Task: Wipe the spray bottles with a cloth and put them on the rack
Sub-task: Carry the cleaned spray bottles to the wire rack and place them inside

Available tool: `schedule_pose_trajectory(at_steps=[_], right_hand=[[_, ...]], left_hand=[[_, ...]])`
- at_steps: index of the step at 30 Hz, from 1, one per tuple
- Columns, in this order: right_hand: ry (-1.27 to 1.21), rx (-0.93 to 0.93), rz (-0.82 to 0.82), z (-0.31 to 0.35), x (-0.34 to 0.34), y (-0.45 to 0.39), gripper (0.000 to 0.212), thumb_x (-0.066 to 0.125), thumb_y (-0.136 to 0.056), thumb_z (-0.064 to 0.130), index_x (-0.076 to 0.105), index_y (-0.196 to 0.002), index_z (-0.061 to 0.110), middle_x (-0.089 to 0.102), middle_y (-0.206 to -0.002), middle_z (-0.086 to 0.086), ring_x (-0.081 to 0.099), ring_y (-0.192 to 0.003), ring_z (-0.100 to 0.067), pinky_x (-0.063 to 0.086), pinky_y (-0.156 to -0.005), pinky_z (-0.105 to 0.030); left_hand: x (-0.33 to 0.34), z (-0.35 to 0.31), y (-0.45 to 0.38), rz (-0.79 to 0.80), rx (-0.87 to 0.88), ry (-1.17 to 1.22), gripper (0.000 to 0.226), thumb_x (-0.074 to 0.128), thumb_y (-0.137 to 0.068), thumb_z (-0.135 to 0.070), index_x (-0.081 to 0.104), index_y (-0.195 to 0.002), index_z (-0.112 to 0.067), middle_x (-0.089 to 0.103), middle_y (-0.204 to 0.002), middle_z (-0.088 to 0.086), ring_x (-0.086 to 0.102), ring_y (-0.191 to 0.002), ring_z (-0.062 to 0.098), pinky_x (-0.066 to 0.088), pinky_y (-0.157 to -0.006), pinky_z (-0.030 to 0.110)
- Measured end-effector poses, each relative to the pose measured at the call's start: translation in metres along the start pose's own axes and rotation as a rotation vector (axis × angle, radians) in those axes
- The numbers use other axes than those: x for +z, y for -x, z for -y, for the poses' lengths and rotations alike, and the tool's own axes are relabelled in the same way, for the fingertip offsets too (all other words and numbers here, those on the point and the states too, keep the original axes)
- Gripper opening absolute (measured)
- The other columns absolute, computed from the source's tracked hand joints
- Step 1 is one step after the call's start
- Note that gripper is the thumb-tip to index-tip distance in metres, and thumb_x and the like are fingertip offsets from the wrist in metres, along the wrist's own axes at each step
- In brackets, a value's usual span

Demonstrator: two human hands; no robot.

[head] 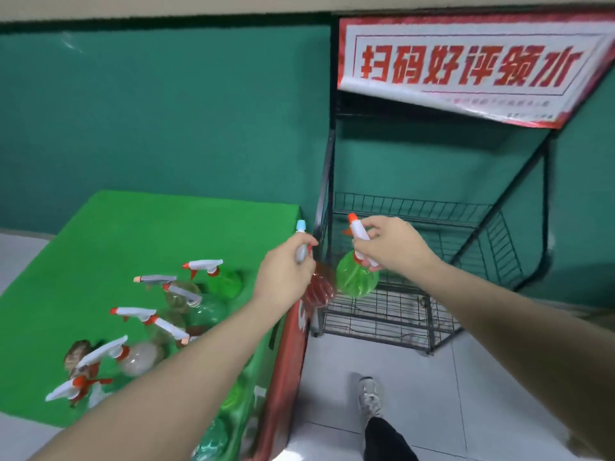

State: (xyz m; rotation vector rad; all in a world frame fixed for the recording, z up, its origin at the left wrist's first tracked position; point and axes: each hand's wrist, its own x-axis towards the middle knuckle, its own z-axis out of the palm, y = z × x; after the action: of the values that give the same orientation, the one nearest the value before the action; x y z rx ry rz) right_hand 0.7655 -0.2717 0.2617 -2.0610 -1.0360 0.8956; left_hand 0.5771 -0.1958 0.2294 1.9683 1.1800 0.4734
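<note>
My left hand grips the spray head of a red bottle with a blue nozzle, held beside the rack's left frame. My right hand grips the white, orange-tipped spray head of a green bottle, which hangs above the lower wire shelf of the black rack. Several more spray bottles in clear, green and brown lie and stand on the green-covered table to the left. No cloth shows.
A red-and-white banner hangs across the rack's top. A wire basket wall runs behind the lower shelf. A green wall stands behind. A shoe and a dark trouser leg stand on the grey tiled floor below the rack.
</note>
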Motion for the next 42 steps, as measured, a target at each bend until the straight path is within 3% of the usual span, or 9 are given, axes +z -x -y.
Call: schedule_pose_trajectory(at_steps=[10,14,20,24,29,33,36,39,42], right_hand=[[-0.095,0.059,-0.099,-0.059,-0.056,-0.135,0.040,0.067,-0.096,0.021,0.057,-0.134,0.017,0.070,-0.084,0.007,0.071,-0.069,-0.011,0.052,-0.050,-0.016],[-0.109,0.090,-0.030,-0.085,-0.052,-0.199,0.051,0.065,-0.096,0.021,0.048,-0.145,0.022,0.067,-0.090,0.008,0.073,-0.076,-0.020,0.063,-0.073,-0.039],[-0.128,0.122,0.029,-0.112,-0.039,-0.267,0.054,0.064,-0.097,0.022,0.045,-0.147,0.027,0.059,-0.090,0.018,0.072,-0.075,-0.018,0.061,-0.078,-0.044],[-0.171,0.159,0.025,-0.122,-0.027,-0.288,0.053,0.063,-0.098,0.023,0.045,-0.147,0.026,0.060,-0.094,0.017,0.071,-0.078,-0.021,0.058,-0.077,-0.036],[-0.253,0.175,0.028,-0.122,-0.023,-0.303,0.057,0.065,-0.098,0.025,0.042,-0.149,0.028,0.064,-0.109,0.007,0.072,-0.082,-0.023,0.061,-0.079,-0.047],[-0.203,0.205,0.022,-0.121,-0.031,-0.302,0.065,0.068,-0.096,0.027,0.036,-0.152,0.029,0.057,-0.095,0.014,0.073,-0.078,-0.026,0.062,-0.072,-0.048],[-0.152,0.237,0.021,-0.122,-0.038,-0.292,0.078,0.070,-0.094,0.027,0.027,-0.158,0.027,0.056,-0.092,0.009,0.074,-0.085,-0.027,0.062,-0.074,-0.048],[-0.101,0.241,-0.014,-0.120,-0.045,-0.281,0.082,0.072,-0.093,0.028,0.024,-0.159,0.025,0.066,-0.119,-0.010,0.073,-0.088,-0.028,0.062,-0.075,-0.048],[-0.046,0.217,-0.069,-0.112,-0.050,-0.261,0.082,0.073,-0.092,0.031,0.025,-0.158,0.024,0.059,-0.132,-0.011,0.071,-0.085,-0.024,0.062,-0.076,-0.046]], left_hand=[[0.088,-0.055,-0.151,0.071,0.018,-0.158,0.030,0.055,-0.098,-0.009,0.063,-0.121,-0.028,0.062,-0.096,0.006,0.046,-0.059,0.011,0.034,-0.059,0.028],[0.122,-0.052,-0.214,0.119,-0.064,-0.225,0.034,0.052,-0.100,-0.007,0.062,-0.125,-0.027,0.061,-0.116,0.007,0.054,-0.080,0.023,0.039,-0.070,0.028],[0.154,-0.043,-0.277,0.170,-0.166,-0.294,0.037,0.050,-0.101,-0.003,0.062,-0.127,-0.027,0.055,-0.117,0.006,0.058,-0.082,0.025,0.042,-0.070,0.026],[0.166,-0.034,-0.293,0.162,-0.203,-0.296,0.038,0.050,-0.100,-0.001,0.063,-0.128,-0.023,0.056,-0.124,0.011,0.064,-0.094,0.031,0.051,-0.080,0.032],[0.174,-0.021,-0.298,0.133,-0.239,-0.318,0.036,0.050,-0.099,0.000,0.065,-0.126,-0.018,0.053,-0.130,0.008,0.055,-0.089,0.022,0.044,-0.075,0.025],[0.174,-0.017,-0.296,0.126,-0.253,-0.292,0.029,0.054,-0.101,-0.007,0.065,-0.124,-0.019,0.051,-0.133,0.004,0.057,-0.078,0.019,0.046,-0.067,0.022],[0.171,-0.020,-0.290,0.154,-0.233,-0.302,0.029,0.057,-0.100,-0.011,0.064,-0.127,-0.019,0.049,-0.137,0.006,0.060,-0.084,0.022,0.052,-0.076,0.027],[0.161,-0.022,-0.280,0.187,-0.235,-0.318,0.031,0.060,-0.099,-0.014,0.063,-0.129,-0.020,0.048,-0.140,0.007,0.064,-0.094,0.028,0.056,-0.086,0.032],[0.147,-0.025,-0.264,0.201,-0.198,-0.307,0.031,0.063,-0.097,-0.015,0.063,-0.128,-0.020,0.049,-0.138,0.006,0.060,-0.085,0.025,0.053,-0.079,0.030]])
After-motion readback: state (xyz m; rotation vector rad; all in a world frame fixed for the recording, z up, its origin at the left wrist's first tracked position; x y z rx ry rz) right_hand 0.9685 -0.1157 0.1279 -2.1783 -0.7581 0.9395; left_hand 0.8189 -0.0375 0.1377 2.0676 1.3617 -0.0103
